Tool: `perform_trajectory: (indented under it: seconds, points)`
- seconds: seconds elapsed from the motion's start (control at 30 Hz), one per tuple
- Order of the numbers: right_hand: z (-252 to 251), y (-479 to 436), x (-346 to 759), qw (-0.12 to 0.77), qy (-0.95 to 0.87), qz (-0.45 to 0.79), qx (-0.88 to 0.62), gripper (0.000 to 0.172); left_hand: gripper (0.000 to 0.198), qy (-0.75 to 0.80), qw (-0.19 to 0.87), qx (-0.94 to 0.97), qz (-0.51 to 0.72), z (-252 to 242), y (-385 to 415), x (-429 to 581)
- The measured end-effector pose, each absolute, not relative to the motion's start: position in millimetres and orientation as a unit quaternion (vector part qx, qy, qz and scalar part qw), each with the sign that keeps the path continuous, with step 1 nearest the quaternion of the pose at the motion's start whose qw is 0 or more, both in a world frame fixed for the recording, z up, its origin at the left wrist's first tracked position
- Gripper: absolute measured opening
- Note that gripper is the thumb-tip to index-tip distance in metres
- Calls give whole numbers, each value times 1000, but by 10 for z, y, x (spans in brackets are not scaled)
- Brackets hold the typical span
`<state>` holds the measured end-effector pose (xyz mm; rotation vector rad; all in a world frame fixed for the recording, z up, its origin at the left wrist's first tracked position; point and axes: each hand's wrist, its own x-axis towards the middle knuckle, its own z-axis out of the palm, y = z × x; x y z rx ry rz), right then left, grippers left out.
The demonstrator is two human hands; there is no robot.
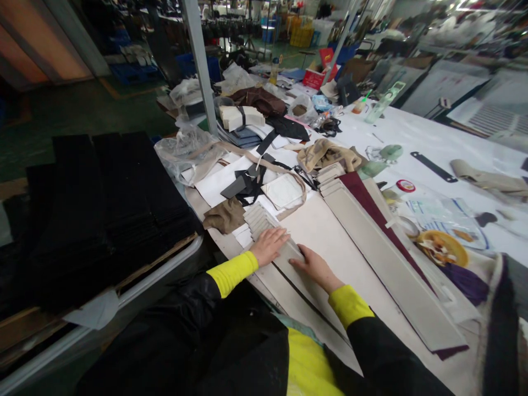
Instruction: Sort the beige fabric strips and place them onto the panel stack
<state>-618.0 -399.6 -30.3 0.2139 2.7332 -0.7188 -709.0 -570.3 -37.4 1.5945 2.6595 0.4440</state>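
A long beige strip (303,283) lies lengthwise on the near left part of the table, on a stepped stack of similar strips (259,218). My left hand (270,246) rests flat across its upper part, fingers stretched out and close together. At the strip's right edge is my right hand (317,268), its thumb on top and the index finger along the edge. The other fingers of that hand are mostly hidden; it appears to grip the edge. A dark gap runs along the strip's left side.
More long beige strips (383,264) lie to the right, with maroon material (363,206) beside them. A yellow bowl (442,248) stands further right. Brown cloth (225,215) lies beyond my left hand. Stacks of black panels (119,187) sit on a metal-railed cart (160,272) at left. A metal post (200,66) rises behind.
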Motion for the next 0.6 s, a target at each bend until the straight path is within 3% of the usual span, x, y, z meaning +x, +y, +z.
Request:
perform_trajectory:
  seconds: [0.17, 0.3, 0.47, 0.6]
  points:
    - [-73, -4219, -5919, 48, 996, -74, 22, 43, 57, 781, -41, 618, 82, -88, -5562, -7047]
    - [-228, -4224, -5764, 29, 998, -36, 31, 41, 34, 786, -22, 613, 71, -301, -5503, -6981]
    - [-379, -4021, -5605, 87, 990, -66, 88, 47, 22, 790, -29, 608, 75, -489, -5457, -7002]
    - [-222, -3864, -5582, 156, 977, -88, 118, 37, 23, 787, -18, 610, 89, -385, -5409, -7059]
